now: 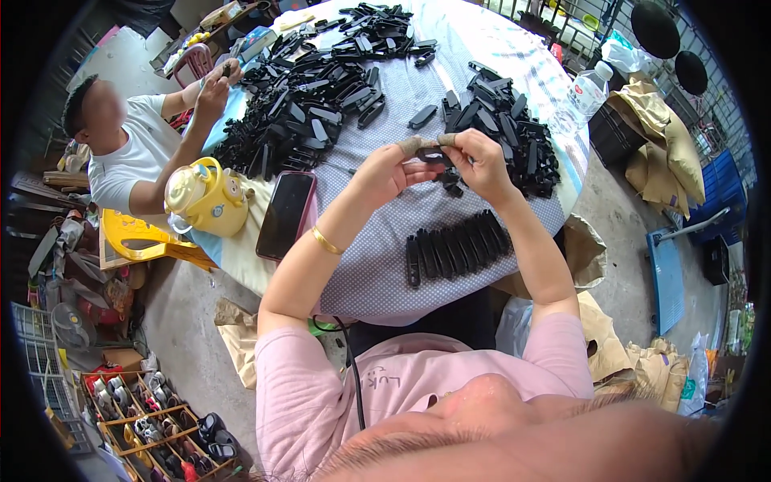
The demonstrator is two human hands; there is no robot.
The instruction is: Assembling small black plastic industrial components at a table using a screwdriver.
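Over the table, my left hand (384, 172) and my right hand (482, 163) meet, both closed on one small black plastic piece (431, 156). Brownish wraps cover a fingertip or thumb on each hand. Just past my right hand lies a heap of similar black plastic parts (536, 153), with a lone part (422, 117) beside it. Closer to me, a neat row of slim black pieces (456, 247) lies side by side. A larger pile of black parts (293, 120) spreads over the table's far left.
A dotted cloth covers the round table (361, 277). On its left are a phone (287, 215) and a yellow lidded jug (210, 201). A plastic bottle (592, 87) stands at the right edge. Across to the left, a person (132, 145) handles a small dark piece.
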